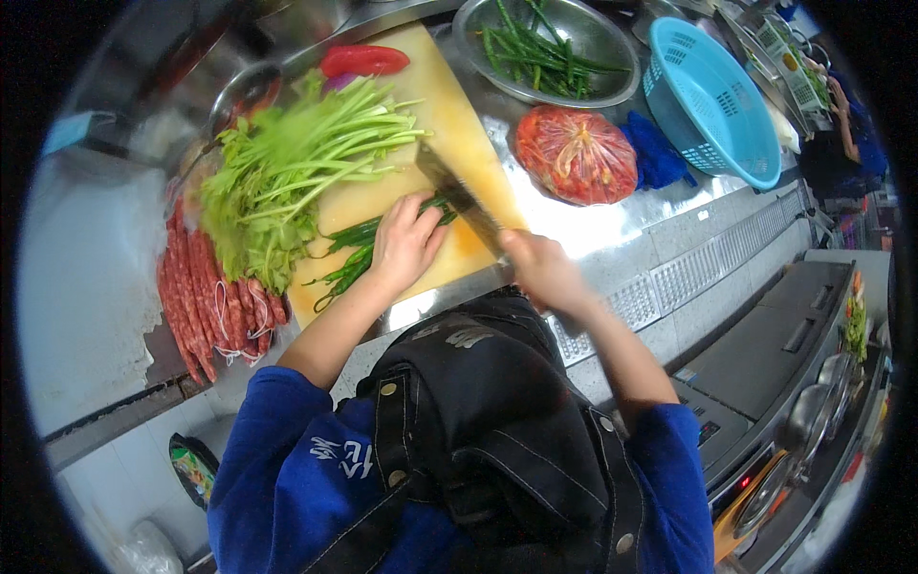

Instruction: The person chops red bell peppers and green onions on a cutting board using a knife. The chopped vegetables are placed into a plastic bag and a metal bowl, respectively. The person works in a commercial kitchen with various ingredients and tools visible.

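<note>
On a yellowed cutting board (459, 93), my left hand (407, 240) presses down on a bunch of long green chili peppers (351, 265), their stems toward the lower left. My right hand (541, 273) grips a cleaver (459, 190), its broad blade beside the pepper ends, just right of my left fingers. Motion blurs the right hand slightly. Behind the peppers lies a heap of leafy celery (308, 158), with its cut stalks pointing right. A red pepper (366, 60) rests at the board's far end, with something purple partly hidden under the celery.
Cured sausages (215, 294) tied with string lie left of the board. To the right are a steel bowl (624, 90) of green peppers, a tied plastic bag (577, 154) of red chopped food, a blue cloth (656, 151) and a blue plastic basket (717, 93). Another person (853, 136) stands far right.
</note>
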### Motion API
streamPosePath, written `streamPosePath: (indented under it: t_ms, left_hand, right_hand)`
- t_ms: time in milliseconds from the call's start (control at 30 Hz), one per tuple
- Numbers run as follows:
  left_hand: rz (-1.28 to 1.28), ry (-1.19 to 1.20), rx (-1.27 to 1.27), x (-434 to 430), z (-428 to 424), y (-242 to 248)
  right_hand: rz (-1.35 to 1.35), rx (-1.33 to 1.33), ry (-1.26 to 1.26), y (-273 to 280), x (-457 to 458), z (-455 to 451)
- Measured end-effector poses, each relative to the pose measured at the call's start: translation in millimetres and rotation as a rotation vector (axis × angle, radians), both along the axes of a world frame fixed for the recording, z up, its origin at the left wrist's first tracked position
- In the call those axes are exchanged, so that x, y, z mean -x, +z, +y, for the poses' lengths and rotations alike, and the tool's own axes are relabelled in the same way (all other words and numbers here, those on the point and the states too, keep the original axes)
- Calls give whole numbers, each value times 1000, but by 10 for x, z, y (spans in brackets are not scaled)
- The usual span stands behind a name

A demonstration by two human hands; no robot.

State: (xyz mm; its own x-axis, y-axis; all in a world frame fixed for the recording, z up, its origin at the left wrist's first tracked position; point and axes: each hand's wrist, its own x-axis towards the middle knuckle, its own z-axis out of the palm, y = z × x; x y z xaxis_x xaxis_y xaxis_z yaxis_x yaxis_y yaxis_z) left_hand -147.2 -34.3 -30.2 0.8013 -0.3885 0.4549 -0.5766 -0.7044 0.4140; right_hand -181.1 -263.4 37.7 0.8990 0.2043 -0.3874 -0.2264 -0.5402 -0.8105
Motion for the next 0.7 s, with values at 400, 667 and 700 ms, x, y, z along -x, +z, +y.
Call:
streamPosePath:
  t_ms: [400,667,700]
  left_hand:
    - [167,113,-252,47,66,299]
    - [177,146,-842,103,199,327]
    - [175,151,-821,115,193,297]
  right_hand:
    - [92,17,-30,301,59,-269]
    - [-544,487,319,-39,26,-53]
    - [-575,520,337,-37,13,-27]
